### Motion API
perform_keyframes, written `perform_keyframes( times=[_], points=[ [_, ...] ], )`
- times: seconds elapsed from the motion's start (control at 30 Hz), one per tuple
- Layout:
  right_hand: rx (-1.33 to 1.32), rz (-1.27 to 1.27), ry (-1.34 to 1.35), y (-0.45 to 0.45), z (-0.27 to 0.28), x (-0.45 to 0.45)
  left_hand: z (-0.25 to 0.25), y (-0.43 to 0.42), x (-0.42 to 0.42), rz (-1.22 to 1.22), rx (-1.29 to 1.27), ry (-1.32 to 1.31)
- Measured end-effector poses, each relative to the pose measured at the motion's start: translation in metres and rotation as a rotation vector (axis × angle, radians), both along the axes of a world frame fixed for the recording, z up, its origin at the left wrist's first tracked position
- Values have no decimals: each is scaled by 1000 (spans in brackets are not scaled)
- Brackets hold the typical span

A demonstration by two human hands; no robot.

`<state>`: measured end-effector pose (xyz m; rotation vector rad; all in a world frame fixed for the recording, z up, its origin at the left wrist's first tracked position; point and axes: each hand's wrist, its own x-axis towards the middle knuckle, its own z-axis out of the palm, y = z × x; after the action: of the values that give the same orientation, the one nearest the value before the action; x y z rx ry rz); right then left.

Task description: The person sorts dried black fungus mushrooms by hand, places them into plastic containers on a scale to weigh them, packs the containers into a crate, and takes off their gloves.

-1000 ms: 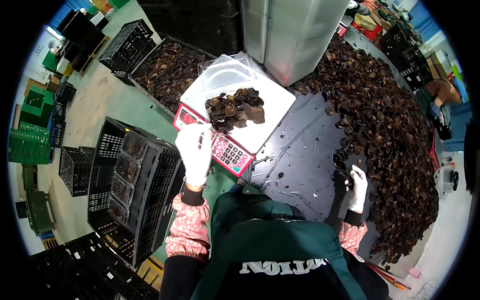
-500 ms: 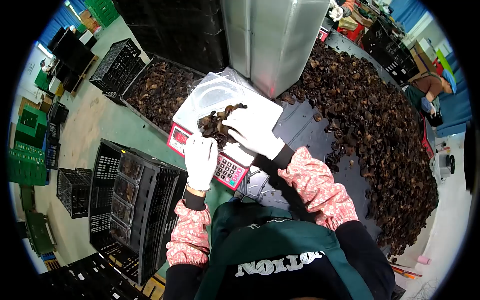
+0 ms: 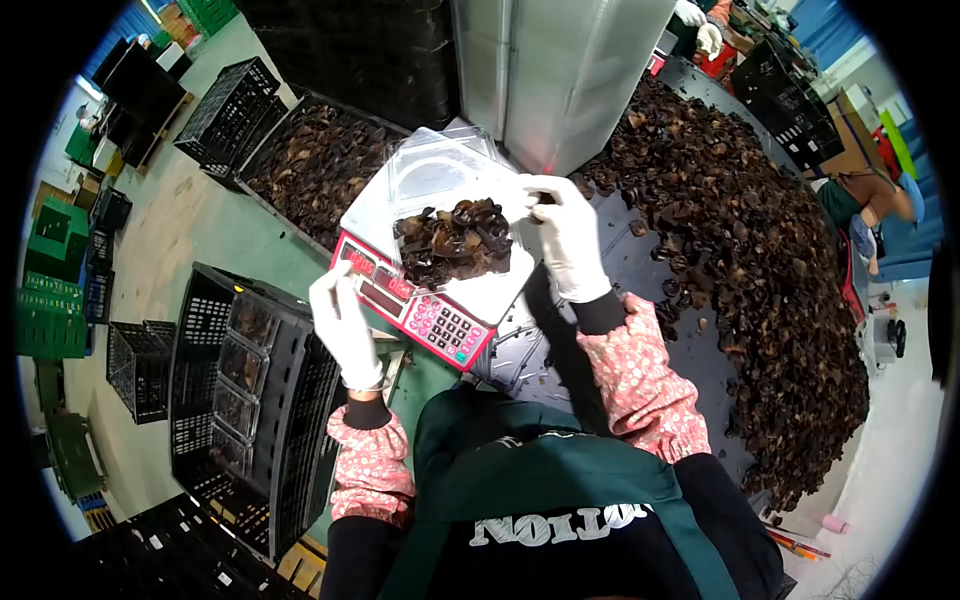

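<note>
A clear plastic box with its lid (image 3: 440,165) folded open lies on the white scale plate (image 3: 375,205). Dark, curled, wet-looking pieces (image 3: 455,240) fill it. My gloved left hand (image 3: 345,325) hovers beside the red scale's lit display (image 3: 375,270), fingers a little apart and holding nothing. At the box's right edge my gloved right hand (image 3: 565,235) has its fingers bent together. Something dark shows between them, too small to name. The scale's keypad (image 3: 445,330) is uncovered.
A large heap of dark pieces (image 3: 760,280) covers the table's right side. Tall stacks of clear boxes (image 3: 580,80) stand behind the scale. At left are a tray of dark pieces (image 3: 320,165) and a black crate (image 3: 240,400) holding filled boxes. A co-worker (image 3: 865,205) is at far right.
My right hand came from the table to the pieces, then moved right to the box's edge. My left hand drew back left from the box. The pieces now sit more gathered in the box.
</note>
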<state>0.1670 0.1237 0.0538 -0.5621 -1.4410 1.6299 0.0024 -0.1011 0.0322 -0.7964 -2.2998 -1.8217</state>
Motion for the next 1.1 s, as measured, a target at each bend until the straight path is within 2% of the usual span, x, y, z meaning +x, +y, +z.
perform_keyframes(
  times=[0.03, 0.1, 0.17, 0.23, 0.3, 0.43, 0.5, 0.57, 0.63, 0.67, 0.7, 0.73, 0.77, 0.83, 0.9, 0.97, 1.03, 1.07, 1.1],
  points=[
    [-159, 15, 99, -2, 6, 12, 5, -6, -6, 36, 8, -21],
    [-272, -5, 78, -1, 9, 42, 10, -21, -17, 127, 116, -161],
    [-319, -31, 124, 5, -15, 80, 12, -39, -31, 186, 269, -277],
    [-87, -165, -219, -2, -26, 126, 15, -57, -41, 221, 325, -320],
    [-113, -275, -283, -12, -37, 166, 13, -70, -50, 266, 306, -250],
    [-40, -364, -692, -16, -66, 251, 10, -71, -59, 266, 293, -264],
    [-1, -422, -701, -18, -80, 263, 8, -57, -59, 147, 292, -284],
    [711, -289, -1005, -14, -83, 268, 10, -38, -56, 81, 200, -313],
    [754, -321, -976, -8, -75, 248, 15, -17, -50, -68, 7, -69],
    [668, -328, -930, -9, -64, 228, 10, -8, -47, -190, -21, -165],
    [584, -335, -881, -10, -49, 201, 3, 2, -42, -267, -77, -120],
    [513, -286, -819, -13, -28, 171, -6, 13, -41, -326, -144, 119],
    [443, -236, -755, -15, -8, 139, -16, 21, -33, -297, -226, 332],
    [580, -90, -611, -10, 10, 85, -9, 34, -16, -370, -216, 378],
    [419, 53, -387, -17, 22, 28, -23, 41, -6, -312, -456, 472],
    [1012, 131, -508, -10, 27, -20, -32, 46, -2, -309, -476, 492],
    [1185, 167, -428, -2, 6, -69, -26, 47, -1, -266, -503, 522],
    [1265, 188, -575, -4, 6, -82, -24, 48, -2, -267, -498, 519],
    [1267, 191, -579, -4, 7, -87, -23, 47, -2, -259, -513, 526]
  ],
)
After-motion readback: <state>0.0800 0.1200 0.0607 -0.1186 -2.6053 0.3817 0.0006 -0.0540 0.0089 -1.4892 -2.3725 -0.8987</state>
